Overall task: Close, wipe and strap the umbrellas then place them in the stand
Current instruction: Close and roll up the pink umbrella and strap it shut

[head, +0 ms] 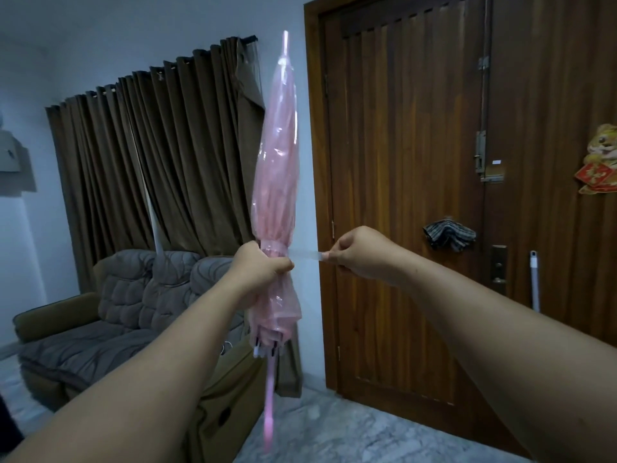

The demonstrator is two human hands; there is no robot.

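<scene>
Pink plastic: the closed umbrella (275,182) is translucent, its canopy gathered into loose folds.
Left hand: the left hand (258,269) is wrapped around the bundled canopy, its grip clamped tight just below the pinched waist of the folds.
Right hand: the right hand (355,250) pinches the free end of the strap (305,254) between thumb and fingertips, grip closed on it.
Strap: a clear, pale band, drawn out level to the right from the canopy, taut between the two hands.
Umbrella position: held nearly upright in the air at the middle of the view, tip at the top, pink handle (269,406) hanging down below the left forearm, rib ends showing at the canopy's lower edge.
Left of the scene: a grey-brown sofa (110,315) stands against brown curtains (150,155).
Right of the scene: a dark wooden door (417,195) with a striped cloth (449,236) draped on its handle.
Floor: grey marbled tiles (334,429) near the door's foot.
</scene>
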